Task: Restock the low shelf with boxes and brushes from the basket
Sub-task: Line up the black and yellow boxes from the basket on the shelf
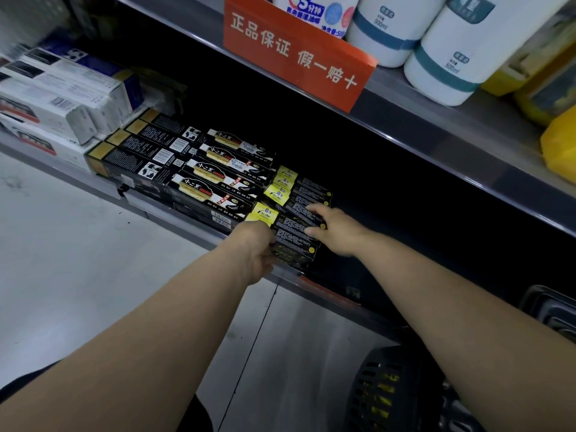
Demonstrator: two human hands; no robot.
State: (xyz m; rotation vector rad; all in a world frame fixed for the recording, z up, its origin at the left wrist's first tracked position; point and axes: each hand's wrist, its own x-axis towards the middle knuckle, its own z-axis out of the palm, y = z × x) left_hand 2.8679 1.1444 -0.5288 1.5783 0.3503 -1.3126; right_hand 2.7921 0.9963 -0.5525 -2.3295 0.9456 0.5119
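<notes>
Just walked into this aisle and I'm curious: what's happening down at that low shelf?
A person is restocking it. Both hands are on the black-and-yellow boxes at the front of the low shelf: the left hand grips the near end of the front box, and the right hand rests on top, apparently squaring them up. Black boxes and white boxes already sit further left. The dark space to the right looks unfilled. The basket sits on the floor at lower right.

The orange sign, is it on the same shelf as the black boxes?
No, the orange sign hangs on the shelf above, while the black boxes lie on the low shelf.
</notes>
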